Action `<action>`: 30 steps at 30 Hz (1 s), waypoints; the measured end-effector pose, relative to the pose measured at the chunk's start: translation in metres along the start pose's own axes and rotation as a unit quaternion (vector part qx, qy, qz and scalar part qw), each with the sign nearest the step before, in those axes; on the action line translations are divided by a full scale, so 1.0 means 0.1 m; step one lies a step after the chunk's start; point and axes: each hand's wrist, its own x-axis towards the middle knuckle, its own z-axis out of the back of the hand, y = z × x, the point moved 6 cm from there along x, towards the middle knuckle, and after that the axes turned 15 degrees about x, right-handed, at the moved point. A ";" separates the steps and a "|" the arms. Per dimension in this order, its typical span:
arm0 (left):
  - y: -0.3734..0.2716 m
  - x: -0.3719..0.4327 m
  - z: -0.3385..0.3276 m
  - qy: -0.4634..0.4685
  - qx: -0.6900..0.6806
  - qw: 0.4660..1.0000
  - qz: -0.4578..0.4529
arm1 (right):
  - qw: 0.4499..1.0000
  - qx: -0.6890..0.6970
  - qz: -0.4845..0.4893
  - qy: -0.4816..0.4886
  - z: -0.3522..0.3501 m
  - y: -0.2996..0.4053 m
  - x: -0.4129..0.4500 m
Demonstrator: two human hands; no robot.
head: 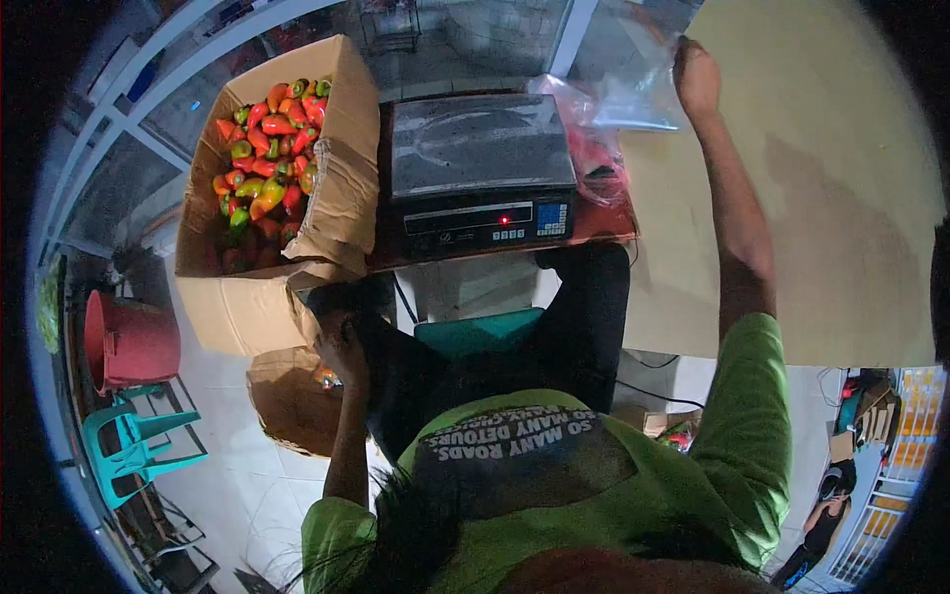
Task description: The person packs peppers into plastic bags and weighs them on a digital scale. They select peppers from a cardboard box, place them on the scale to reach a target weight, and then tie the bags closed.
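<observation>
My right hand is raised at the far side, closed on the edge of a clear plastic bag. My left hand is low, by the near corner of a cardboard box and beside my leg. Shadow hides its fingers, so whether they grip the box is unclear. Red, orange and green peppers fill much of the box. To its right, a digital weighing scale sits on a small table, a red light showing on its panel. Its metal plate bears nothing.
Pink and clear plastic bags lie right of the scale. A large tan board-like surface spans the right. A round cardboard container stands on the floor, with a red bin and teal plastic chair farther left. A person is at far right.
</observation>
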 end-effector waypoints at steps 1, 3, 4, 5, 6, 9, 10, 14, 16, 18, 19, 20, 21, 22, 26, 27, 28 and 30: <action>0.00 -0.01 -0.02 0.009 0.016 1.000 -0.011 | 0.998 0.014 -0.004 -0.067 0.13 0.06 0.01; 0.01 -0.01 -0.04 0.020 -0.005 1.000 -0.007 | 1.000 0.004 0.008 -0.012 0.02 0.01 0.10; 0.01 0.01 -0.05 0.030 -0.026 0.999 -0.005 | 0.999 -0.006 0.018 0.041 -0.05 -0.01 0.14; 0.01 0.03 -0.03 0.029 -0.027 0.999 -0.006 | 0.999 -0.006 0.018 0.040 -0.03 -0.06 0.17; -0.01 0.01 -0.01 0.004 -0.024 0.999 -0.021 | 1.000 0.001 0.022 0.005 0.07 -0.06 0.19; 0.03 -0.02 -0.09 -0.020 -0.066 0.997 -0.022 | 1.000 0.005 0.025 0.003 0.07 -0.10 0.22; 0.07 -0.02 -0.12 -0.021 -0.106 0.994 -0.007 | 0.999 0.006 0.024 0.033 0.00 -0.12 0.25; -0.27 0.06 -0.05 -0.038 -0.149 0.988 -0.028 | 0.997 0.023 -0.011 0.071 -0.08 -0.24 0.22; -0.92 0.18 0.20 0.055 -0.256 0.958 -0.119 | 0.986 0.141 -0.034 0.084 -0.10 -0.28 0.10; -1.32 0.28 0.28 0.068 -0.279 0.946 -0.148 | 0.918 0.374 -0.095 0.095 -0.17 -0.45 -0.03; -1.47 0.33 0.29 0.081 -0.296 0.936 -0.173 | 0.788 0.590 -0.146 0.103 -0.25 -0.47 -0.08; -1.59 0.40 0.19 0.103 -0.303 0.930 -0.182 | 0.822 0.533 -0.162 0.116 -0.29 -0.52 -0.09; -1.69 0.49 0.08 0.124 -0.309 0.924 -0.189 | 0.822 0.534 -0.159 0.118 -0.30 -0.45 -0.11; -1.91 0.59 0.14 0.135 -0.325 0.915 -0.198 | 0.791 0.570 -0.194 0.111 -0.32 -0.40 -0.18; -3.06 1.03 0.20 0.145 -0.463 0.834 -0.263 | 0.722 0.627 -0.271 0.113 -0.32 -0.39 -0.36; -3.35 1.16 0.09 0.214 -0.504 0.801 -0.244 | 0.710 0.624 -0.306 0.114 -0.37 -0.35 -0.38; -3.64 1.32 0.21 0.047 -0.489 0.805 -0.331 | 0.656 0.692 -0.268 0.140 -0.43 -0.32 -0.39; -3.97 1.43 0.29 -0.055 -0.494 0.794 -0.349 | 0.675 0.687 -0.235 0.128 -0.34 0.15 -0.47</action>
